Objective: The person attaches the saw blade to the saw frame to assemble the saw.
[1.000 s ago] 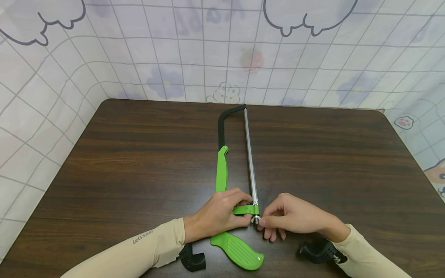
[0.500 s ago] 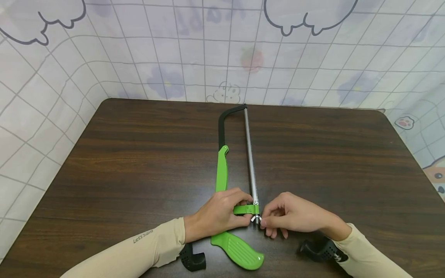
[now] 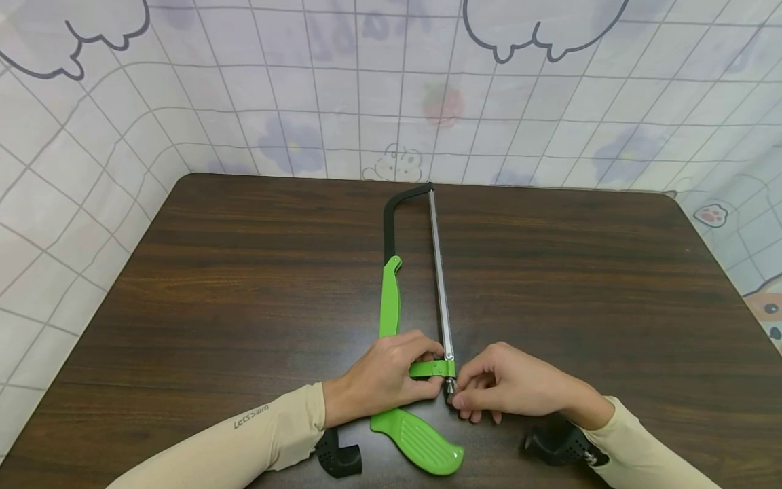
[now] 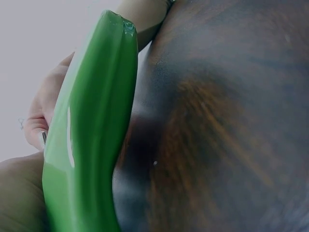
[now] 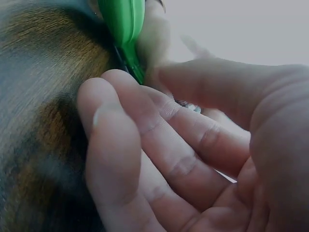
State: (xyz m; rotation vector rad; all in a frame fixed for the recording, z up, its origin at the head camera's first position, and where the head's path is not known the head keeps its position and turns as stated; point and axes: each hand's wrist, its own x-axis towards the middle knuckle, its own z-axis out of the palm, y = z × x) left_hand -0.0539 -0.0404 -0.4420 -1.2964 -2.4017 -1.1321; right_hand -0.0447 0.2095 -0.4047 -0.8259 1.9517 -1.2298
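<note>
A hacksaw (image 3: 389,299) with a green handle, black front frame and silver blade holder (image 3: 439,285) lies lengthwise on the dark wooden table. My left hand (image 3: 385,372) grips it around the green cross-piece (image 3: 430,369), thumb and fingers on either side. At the near end of the blade holder is a metal wing nut (image 3: 451,386), which my right hand (image 3: 519,384) pinches between thumb and index finger, partly covering it. The green handle (image 4: 91,130) fills much of the left wrist view. In the right wrist view, curled fingers (image 5: 169,140) hide most of the nut.
The table (image 3: 244,272) meets a white grid-patterned cloth (image 3: 342,95) at its back edge. Black wrist devices sit under both forearms, one beside the left sleeve (image 3: 339,456) and one beside the right (image 3: 559,445).
The right fingers shift slightly around the wing nut, and the nut's wings have turned. The left hand and the hacksaw stay where they were.
</note>
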